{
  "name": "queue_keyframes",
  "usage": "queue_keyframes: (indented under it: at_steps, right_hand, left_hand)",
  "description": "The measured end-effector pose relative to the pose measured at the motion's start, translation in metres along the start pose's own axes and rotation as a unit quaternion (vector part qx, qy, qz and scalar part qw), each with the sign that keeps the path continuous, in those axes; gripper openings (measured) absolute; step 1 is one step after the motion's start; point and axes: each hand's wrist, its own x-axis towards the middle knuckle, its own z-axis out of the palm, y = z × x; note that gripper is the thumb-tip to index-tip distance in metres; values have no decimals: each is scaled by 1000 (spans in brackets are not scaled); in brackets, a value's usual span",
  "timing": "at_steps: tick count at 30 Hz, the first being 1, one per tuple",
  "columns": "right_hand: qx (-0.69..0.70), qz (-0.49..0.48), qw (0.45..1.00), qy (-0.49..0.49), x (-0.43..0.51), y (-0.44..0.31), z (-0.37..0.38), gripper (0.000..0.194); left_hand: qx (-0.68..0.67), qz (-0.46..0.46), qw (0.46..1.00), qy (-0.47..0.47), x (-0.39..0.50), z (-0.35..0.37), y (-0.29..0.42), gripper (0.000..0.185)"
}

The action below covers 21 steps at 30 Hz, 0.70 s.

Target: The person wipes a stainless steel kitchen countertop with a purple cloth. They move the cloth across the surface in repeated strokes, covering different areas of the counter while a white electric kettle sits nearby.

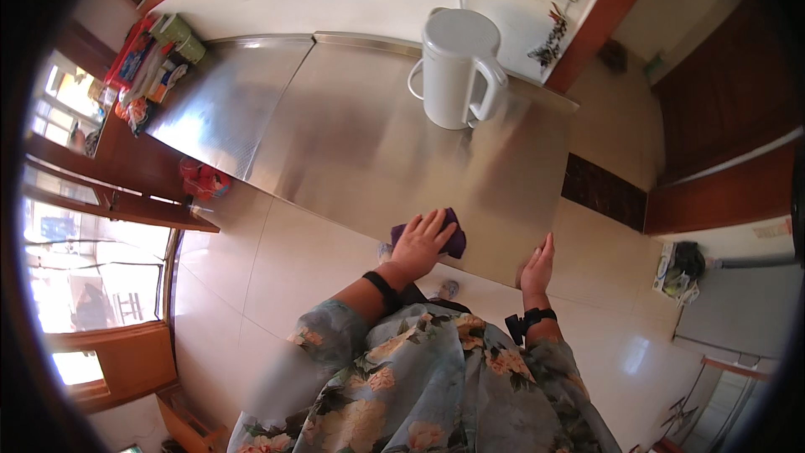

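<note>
My left hand [420, 245] lies flat over a folded purple cloth [456, 236], pressing it on the stainless steel countertop [352, 132] close to its front edge. Parts of the cloth show above the fingers and at both sides. At the counter's front right corner, my right hand [538, 267] is turned on its side with the fingers together and extended; no object shows in it. Farther back on the counter, near the wall, stands a white electric kettle [454, 75] with its lid down and its handle to the right.
A red basket [129, 53] of packets and green containers [179, 34] sits at the counter's far left end. A red bag [204, 177] is below that end. A dried sprig [552, 38] hangs on the wall right of the kettle. An open wooden door [157, 211] stands at left.
</note>
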Motion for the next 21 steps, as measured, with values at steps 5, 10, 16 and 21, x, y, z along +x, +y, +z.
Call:
queue_keyframes:
  at_steps: [5, 10, 16, 21]
  right_hand:
    - [3, -32, 999, 8, 0, 3, 2, 50]
    - [-27, -54, 998, 15, 1, 6, 1, 51]
    - [-24, -62, 998, 10, 1, 8, 2, 52]
    - [7, -62, 998, 12, 3, 10, 5, 51]
  left_hand:
    - [-4, -179, 981, 79, -19, -6, -55, 71]
    - [50, -313, 937, 150, -39, -8, -128, 75]
    - [66, -491, 856, 149, -29, -17, -186, 70]
    - [50, -353, 920, 165, 39, -7, -132, 61]
